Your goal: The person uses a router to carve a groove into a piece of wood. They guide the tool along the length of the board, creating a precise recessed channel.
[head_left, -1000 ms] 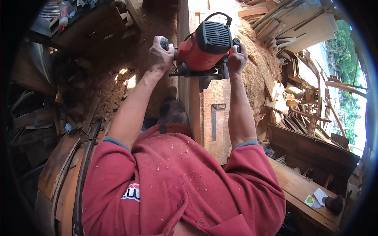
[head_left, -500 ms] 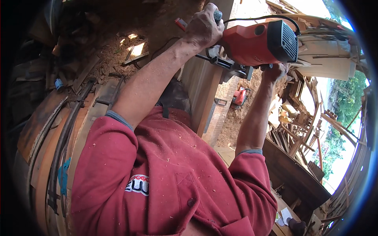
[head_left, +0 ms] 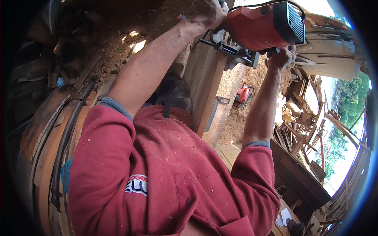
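A red and black plunge router (head_left: 254, 27) sits over the edge of a thick wooden board (head_left: 210, 84), held between both my hands. My left hand (head_left: 206, 15) is closed round its left handle, partly cut off by the top of the view. On the other side, my right hand (head_left: 282, 58) grips the right handle, its fingers mostly hidden behind the tool. A metal guide fence (head_left: 232, 50) with rods projects from the router's base. The bit is hidden. From the motor's back end, a black cord runs over the top.
A second red power tool (head_left: 244, 94) lies on sawdust-covered wood right of the board. Scrap wood (head_left: 299, 133) is heaped at the right. Long clamps (head_left: 67, 137) rest on boards at the left. Shavings cover the ground at the upper left.
Both hands and the router have moved away from me along the board and a little to the right. My grip on the handles stays the same.
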The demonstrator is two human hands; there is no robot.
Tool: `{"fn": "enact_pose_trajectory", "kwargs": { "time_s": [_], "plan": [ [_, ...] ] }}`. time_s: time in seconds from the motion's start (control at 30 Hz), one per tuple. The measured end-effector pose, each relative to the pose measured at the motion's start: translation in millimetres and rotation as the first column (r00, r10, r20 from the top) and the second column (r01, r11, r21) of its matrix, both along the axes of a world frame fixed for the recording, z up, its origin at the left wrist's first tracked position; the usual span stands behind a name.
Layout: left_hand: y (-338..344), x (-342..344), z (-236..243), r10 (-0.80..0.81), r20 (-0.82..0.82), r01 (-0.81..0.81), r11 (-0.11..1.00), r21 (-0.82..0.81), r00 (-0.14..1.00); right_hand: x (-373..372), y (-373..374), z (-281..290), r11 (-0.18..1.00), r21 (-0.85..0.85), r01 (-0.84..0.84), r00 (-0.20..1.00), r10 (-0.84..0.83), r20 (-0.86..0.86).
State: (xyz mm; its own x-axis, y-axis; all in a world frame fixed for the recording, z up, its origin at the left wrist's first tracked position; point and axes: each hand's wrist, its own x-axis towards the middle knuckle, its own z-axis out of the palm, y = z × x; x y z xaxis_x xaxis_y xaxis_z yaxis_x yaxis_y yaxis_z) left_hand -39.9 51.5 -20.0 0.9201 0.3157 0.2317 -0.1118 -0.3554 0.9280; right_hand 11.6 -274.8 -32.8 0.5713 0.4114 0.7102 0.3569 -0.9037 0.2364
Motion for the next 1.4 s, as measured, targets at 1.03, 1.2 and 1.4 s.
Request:
{"fn": "enact_pose_trajectory", "kwargs": {
  "time_s": [1.03,1.2,1.4],
  "plan": [
    [5.8,54.5,-19.4,-0.011,0.103,0.008,0.999,0.037,0.995,39.8,21.4,-0.1,0.732,0.679,-0.046,0.958,0.224,-0.176],
    [-1.7,59.2,-24.2,0.032,0.148,-0.041,0.997,0.060,0.988,58.3,-6.1,-14.8,0.766,0.633,-0.111,0.950,0.270,-0.159],
    [2.2,54.6,-33.3,0.058,0.190,-0.069,0.996,0.050,0.980,40.0,21.6,-5.6,0.603,0.797,0.017,0.930,0.284,-0.234]
  ]
}}
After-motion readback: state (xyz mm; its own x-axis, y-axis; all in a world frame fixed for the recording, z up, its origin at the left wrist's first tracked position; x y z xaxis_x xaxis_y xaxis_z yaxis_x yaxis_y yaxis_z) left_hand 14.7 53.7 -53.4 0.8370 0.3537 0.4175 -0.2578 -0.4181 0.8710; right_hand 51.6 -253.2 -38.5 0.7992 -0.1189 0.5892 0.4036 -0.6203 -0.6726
